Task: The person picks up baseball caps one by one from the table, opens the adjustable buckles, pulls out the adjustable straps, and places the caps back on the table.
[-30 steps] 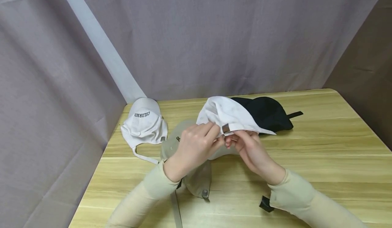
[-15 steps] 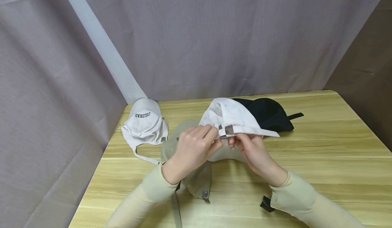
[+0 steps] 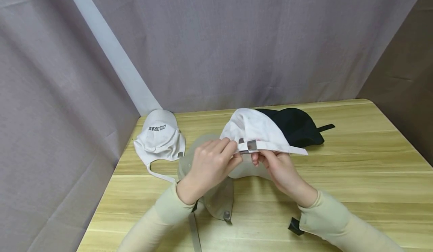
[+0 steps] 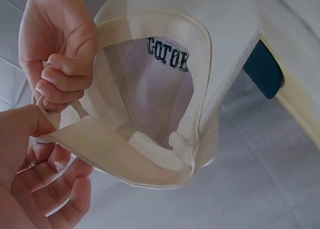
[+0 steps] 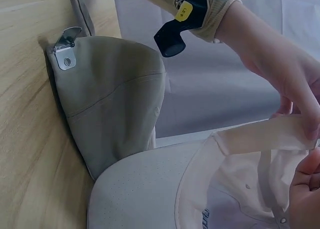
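A: What've the fingers got?
B: Left hand (image 3: 209, 161) pinches the white cap (image 3: 260, 126) by its back edge, right hand (image 3: 284, 173) likewise; both grips closed, buckle (image 3: 252, 144) between. Strap tail (image 3: 299, 151) pokes toward three o'clock.
A: Why both sides?
B: Steadies the floppy cloth, I'd guess. It's over the desk (image 3: 345, 169): olive cap (image 3: 220, 203) at seven, black cap (image 3: 297, 126) at two, lettered cap (image 3: 157, 137) at nine.

bright white on the middle cap (image 3: 260, 126), a silvery buckle (image 3: 252, 145) flashing, solid black cap (image 3: 297, 126) behind, khaki-olive cap (image 3: 218, 199) below, black letters (image 3: 157, 127) popping off the white lettered cap (image 3: 159, 143), yellow grain streaking the surface (image 3: 355, 165), mauve-grey drapes (image 3: 236, 45), cream sleeves (image 3: 172, 208)
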### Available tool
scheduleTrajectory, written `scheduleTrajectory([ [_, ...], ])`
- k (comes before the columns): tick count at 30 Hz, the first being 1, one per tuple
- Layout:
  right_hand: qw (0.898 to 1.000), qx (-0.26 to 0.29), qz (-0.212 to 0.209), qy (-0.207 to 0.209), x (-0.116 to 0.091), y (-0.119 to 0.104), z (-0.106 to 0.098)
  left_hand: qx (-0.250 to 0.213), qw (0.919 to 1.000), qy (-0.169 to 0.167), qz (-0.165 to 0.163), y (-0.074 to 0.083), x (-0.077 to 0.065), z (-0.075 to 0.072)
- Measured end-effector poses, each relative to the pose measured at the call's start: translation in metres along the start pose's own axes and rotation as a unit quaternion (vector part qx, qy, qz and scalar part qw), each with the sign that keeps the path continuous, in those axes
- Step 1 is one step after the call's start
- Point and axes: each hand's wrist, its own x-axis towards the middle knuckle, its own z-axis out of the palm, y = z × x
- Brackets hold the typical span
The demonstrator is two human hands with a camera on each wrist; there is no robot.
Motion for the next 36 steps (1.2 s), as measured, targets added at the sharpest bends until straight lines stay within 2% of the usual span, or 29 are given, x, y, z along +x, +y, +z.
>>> scheduleTrajectory([
  [7,0.999,0.021,-0.022,0.02,0.0014,-0.0009,-0.0014,0.003,0.9999,0.005,-0.014,-0.0021,-0.0029,-0.0012],
  [17,1.0,0.007,-0.018,-0.007,0.0033,-0.0023,-0.001,0.013,0.9999,0.01,0.001,0.0003,0.002,-0.0008],
  [21,0.999,0.023,-0.024,0.008,0.0042,-0.0044,-0.0022,0.015,0.9997,0.017,0.0,-0.0015,0.0024,-0.0019],
  [26,0.999,0.037,-0.023,0.021,0.0041,-0.0083,-0.0062,0.021,0.9997,0.011,-0.008,-0.0048,-0.0023,-0.0043],
  [32,1.0,0.024,-0.01,0.007,0.0009,-0.0053,-0.0062,0.027,0.9995,0.014,-0.008,-0.0038,-0.0017,-0.005],
  [36,1.0,0.013,-0.009,0.005,-0.0007,-0.0039,-0.004,0.031,0.9995,0.004,0.006,-0.0022,0.0004,-0.0066],
])
